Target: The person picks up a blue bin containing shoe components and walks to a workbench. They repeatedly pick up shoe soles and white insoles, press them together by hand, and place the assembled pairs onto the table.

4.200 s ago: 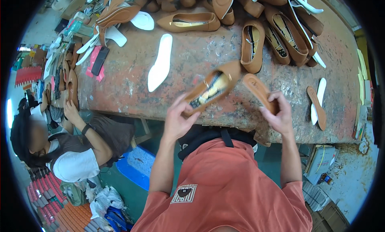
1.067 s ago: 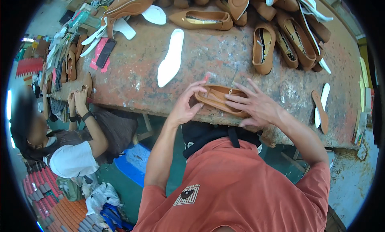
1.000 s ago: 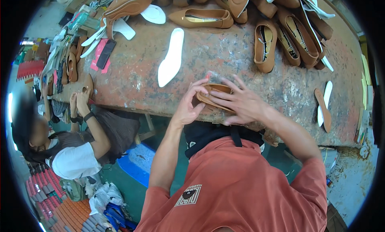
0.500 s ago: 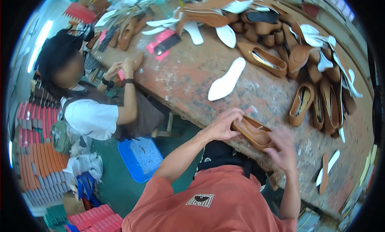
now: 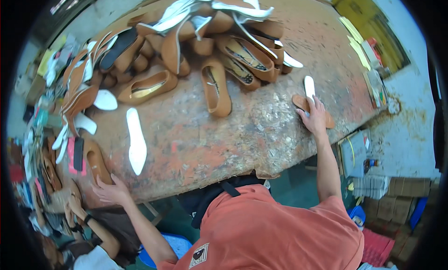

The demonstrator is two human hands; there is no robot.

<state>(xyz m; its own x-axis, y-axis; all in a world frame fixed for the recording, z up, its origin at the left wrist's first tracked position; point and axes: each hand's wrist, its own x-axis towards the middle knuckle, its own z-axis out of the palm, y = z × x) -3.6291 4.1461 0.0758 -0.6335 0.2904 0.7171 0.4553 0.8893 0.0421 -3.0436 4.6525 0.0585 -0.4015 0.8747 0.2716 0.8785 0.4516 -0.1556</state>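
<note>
My left hand is stretched out at the table's left, fingers apart, right by the near end of a brown flat shoe. Whether its fingertips touch the shoe I cannot tell. Far to the right, my right hand lies over a brown insole and a white insole, thumb spread away from the fingers. The hand hides the middle of both insoles. Another white insole lies alone on the table, right of the shoe.
Brown shoes and white-and-brown insoles are heaped along the back of the worn table. A pink-and-black block lies at the left. A co-worker's hands are at the lower left. Boxes stand beyond the right edge.
The shoe that both hands held now lies on the table at the left. My hands have moved apart, the right onto the insoles. The view has turned to the right.
</note>
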